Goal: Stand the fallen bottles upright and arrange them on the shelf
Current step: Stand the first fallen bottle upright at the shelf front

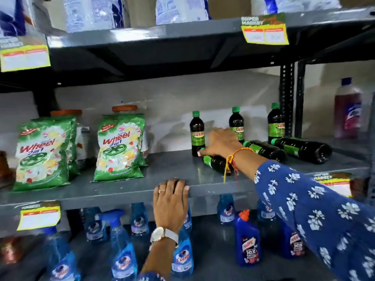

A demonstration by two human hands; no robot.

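Note:
Three dark bottles with green caps stand upright at the back of the grey middle shelf [121,191]: one at the left [197,133], one in the middle [236,122] and one at the right [275,123]. Three more lie on their sides. My right hand [220,144] grips the nearest fallen bottle [218,164] by its cap end. The other two fallen bottles [265,150] [304,148] lie to the right of it. My left hand [170,201] rests on the shelf's front edge, fingers curled over it.
Green Wheel detergent packs [43,153] [120,147] stand at the left of the same shelf. A pink bottle [348,112] stands at the far right. Blue spray bottles [121,250] and a blue Harpic bottle [247,240] fill the shelf below.

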